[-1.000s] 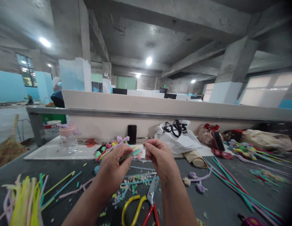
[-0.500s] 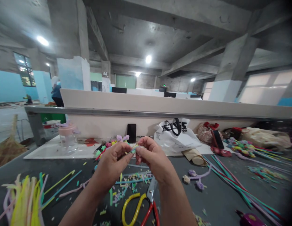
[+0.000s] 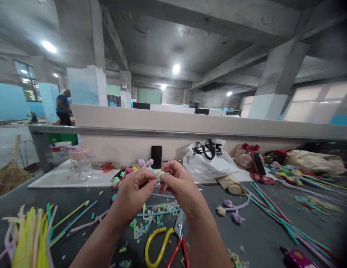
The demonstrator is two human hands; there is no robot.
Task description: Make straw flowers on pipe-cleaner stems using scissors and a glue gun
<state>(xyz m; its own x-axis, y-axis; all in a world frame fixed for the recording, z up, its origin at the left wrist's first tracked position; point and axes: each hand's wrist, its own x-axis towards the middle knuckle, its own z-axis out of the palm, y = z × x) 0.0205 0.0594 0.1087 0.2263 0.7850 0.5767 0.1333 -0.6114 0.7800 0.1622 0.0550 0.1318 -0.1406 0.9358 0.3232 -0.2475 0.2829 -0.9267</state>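
Note:
My left hand (image 3: 136, 190) and my right hand (image 3: 177, 186) meet above the middle of the dark table, fingertips pinched together. Between them is a small piece of pipe cleaner (image 3: 159, 175), yellow and pale green, mostly covered by the fingers. Below my wrists lie scissors (image 3: 177, 229) with one yellow and one red handle. Short pipe cleaner clippings (image 3: 145, 225) are scattered around the blades. A purple pipe cleaner sprig (image 3: 236, 210) lies to the right of my right forearm. Behind my left hand sits a heap of colourful pipe cleaner flowers (image 3: 131, 170).
A bundle of yellow and pastel pipe cleaners (image 3: 30, 236) lies at front left; long strips (image 3: 276, 212) spread on the right. Along the back stand a clear bottle (image 3: 80, 167), a phone (image 3: 156, 157) and a white bag (image 3: 209, 160). A person (image 3: 63, 108) stands far left behind the partition.
My hands stay nearly in place, with small finger movements; slightly more of the yellow-green piece shows. The person in the background has straightened up.

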